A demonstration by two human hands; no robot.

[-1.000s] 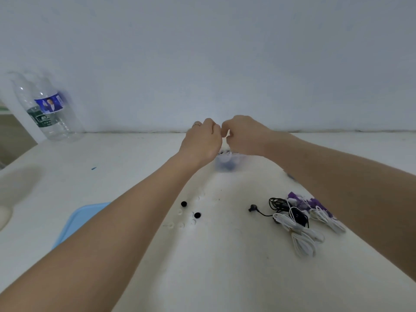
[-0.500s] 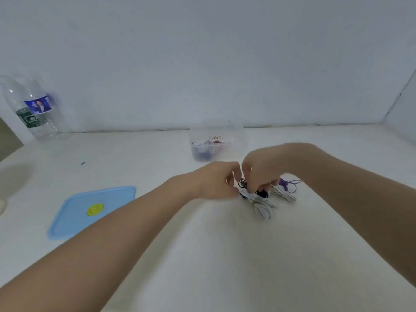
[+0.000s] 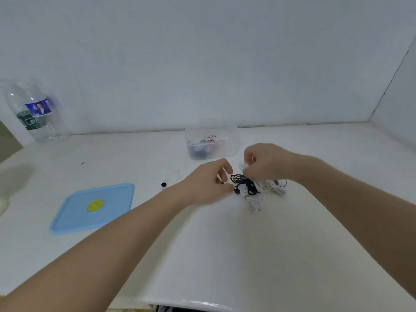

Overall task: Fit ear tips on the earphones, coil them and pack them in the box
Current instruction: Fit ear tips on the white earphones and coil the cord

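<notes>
While both forearms reach across the white table (image 3: pixel 225 255), several other things lie around them. A blue lid (image 3: pixel 90 210) with a yellow disc at its middle lies flat on the left, well apart from the hands. Two clear plastic bottles (image 3: pixel 33 113) stand at the far left against the wall; one carries a blue label with a small portrait, the other a dark green one, and the print on both is too blurred to read. A small black ear tip (image 3: pixel 163 184) sits on the table just left of the left wrist. A clear box (image 3: pixel 211 140) stands open near the wall behind the hands, with a few coiled earphones inside, red and purple wire showing.

Between the hands lies a tangle of earphones (image 3: pixel 246 186): a black cable in loose loops with a round black bud at its near end, on top of white coiled bundles, one of which sticks out toward the viewer. A purple-tinted set lies just right of the pile, partly hidden by the right wrist.

The left hand (image 3: pixel 209 183) has its fingers curled, with thumb and fingertips pinching at the black cable near the bud. The right hand (image 3: pixel 263 163) is curled over the far side of the pile and grips a white bundle.
</notes>
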